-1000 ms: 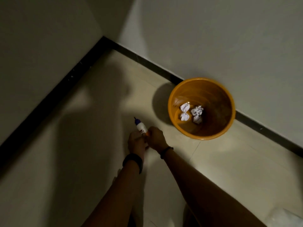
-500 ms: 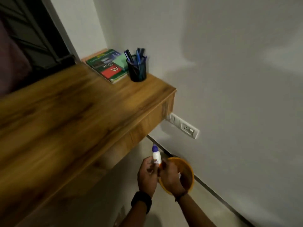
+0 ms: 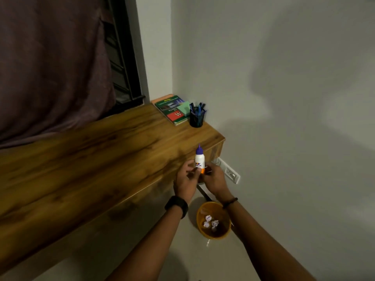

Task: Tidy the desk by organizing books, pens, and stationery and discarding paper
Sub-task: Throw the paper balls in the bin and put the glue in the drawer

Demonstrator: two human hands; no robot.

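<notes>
Nearest me, on the floor, a round orange plastic bin (image 3: pixel 222 232) holds crumpled white paper balls (image 3: pixel 211 222). Above it, the left hand (image 3: pixel 185 180) grips a small white glue bottle (image 3: pixel 199 159) upright at the long wooden desk (image 3: pixel 91 169) edge. The right hand (image 3: pixel 215 180) seems to pinch its base, though the fingers blur. Farther back, in the desk's corner, a black mesh pen holder (image 3: pixel 196 119) stands beside a green-covered book (image 3: pixel 170 110).

Bottle (image 3: pixel 199 159) up from floor level.
Left hand (image 3: pixel 185 182) and right hand (image 3: pixel 215 180) carried it from beside the bin (image 3: pixel 215 236) to the counter (image 3: pixel 101 159) edge; bin now under the wrists.
</notes>
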